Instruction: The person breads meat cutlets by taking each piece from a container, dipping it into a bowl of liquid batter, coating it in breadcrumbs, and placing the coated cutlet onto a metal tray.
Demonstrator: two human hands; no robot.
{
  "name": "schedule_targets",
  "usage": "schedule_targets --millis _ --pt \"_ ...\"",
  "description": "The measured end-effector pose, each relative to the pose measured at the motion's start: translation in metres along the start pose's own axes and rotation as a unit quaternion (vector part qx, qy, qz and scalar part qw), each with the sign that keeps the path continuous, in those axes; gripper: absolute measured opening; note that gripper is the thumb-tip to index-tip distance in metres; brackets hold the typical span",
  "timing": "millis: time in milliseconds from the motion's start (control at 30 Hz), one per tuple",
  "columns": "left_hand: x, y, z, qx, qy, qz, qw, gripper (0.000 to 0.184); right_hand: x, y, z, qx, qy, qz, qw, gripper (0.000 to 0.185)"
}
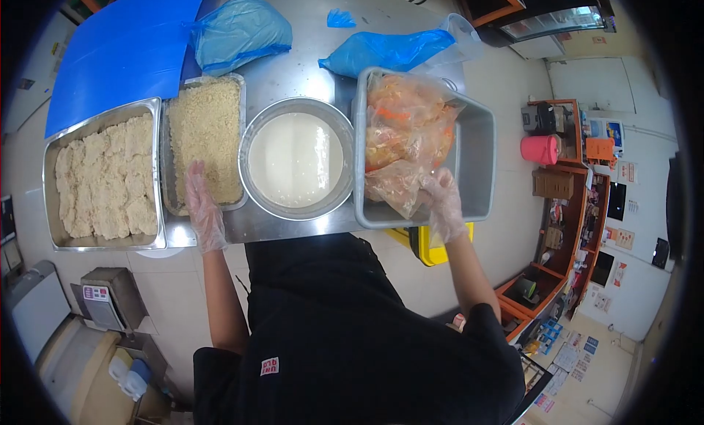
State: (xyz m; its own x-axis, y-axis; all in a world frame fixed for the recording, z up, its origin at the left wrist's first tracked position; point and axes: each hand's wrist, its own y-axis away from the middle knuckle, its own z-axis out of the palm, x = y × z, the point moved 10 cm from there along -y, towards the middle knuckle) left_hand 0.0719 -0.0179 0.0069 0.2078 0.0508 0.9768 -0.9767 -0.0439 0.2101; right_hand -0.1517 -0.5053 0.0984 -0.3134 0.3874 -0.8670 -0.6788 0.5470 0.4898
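Gloved in clear plastic, my left hand rests with fingers stretched out at the near edge of a tray of breadcrumbs. My right hand, gloved too, has its fingers closed at the edge of a clear plastic bag. Orange-tinted pieces that look like marinated meat fill the bag, which lies in a grey plastic tub. Between my hands stands a round metal bowl of pale, milky batter. Crumb-coated pieces sit in rows in a metal tray at the far left.
Behind the trays, a blue bag and another blue bag lie on the steel table. A blue sheet covers the back left. Something yellow stands below the tub. Orange shelving lines the right side.
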Motion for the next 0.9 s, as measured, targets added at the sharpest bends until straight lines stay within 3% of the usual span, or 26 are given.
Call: schedule_targets --millis 100,167,233,300,400,500,600,700,800,900 --pt "-0.005 -0.003 -0.001 0.004 0.015 -0.012 1.000 0.053 0.042 -0.004 -0.037 0.035 0.058 0.000 0.998 0.009" --pt "-0.009 -0.005 -0.003 -0.002 0.037 -0.006 0.999 0.053 0.015 0.007 -0.008 0.008 0.271 -0.023 0.962 0.012" --pt "-0.007 -0.004 -0.001 -0.004 0.043 -0.008 0.999 0.053 -0.001 0.011 0.018 -0.045 0.451 -0.086 0.887 0.021" --pt "-0.005 -0.002 0.001 -0.003 0.033 -0.017 0.999 0.053 -0.008 0.007 0.045 -0.122 0.591 -0.185 0.776 0.034" --pt "-0.008 -0.002 0.001 -0.008 0.042 -0.012 0.999 0.054 -0.022 0.016 0.126 -0.300 0.613 -0.290 0.671 0.034" --pt "-0.002 -0.002 0.000 0.002 -0.024 -0.022 0.999 0.055 0.000 -0.001 0.130 -0.374 0.640 -0.226 0.632 0.031" --pt "-0.014 -0.006 -0.003 -0.003 -0.001 -0.011 1.000 0.057 0.004 -0.001 0.126 -0.420 0.604 -0.250 0.630 0.032" --pt "-0.013 -0.005 -0.003 -0.001 0.031 0.000 1.000 0.056 0.031 -0.024 0.106 -0.429 0.578 -0.177 0.671 0.034" --pt "-0.013 -0.005 -0.002 0.004 0.040 0.006 0.999 0.055 0.020 -0.019 0.116 -0.391 0.615 -0.257 0.635 0.030" --pt "-0.010 -0.004 -0.002 0.009 0.002 -0.006 1.000 0.055 0.022 -0.021 0.129 -0.373 0.680 -0.246 0.581 0.027"
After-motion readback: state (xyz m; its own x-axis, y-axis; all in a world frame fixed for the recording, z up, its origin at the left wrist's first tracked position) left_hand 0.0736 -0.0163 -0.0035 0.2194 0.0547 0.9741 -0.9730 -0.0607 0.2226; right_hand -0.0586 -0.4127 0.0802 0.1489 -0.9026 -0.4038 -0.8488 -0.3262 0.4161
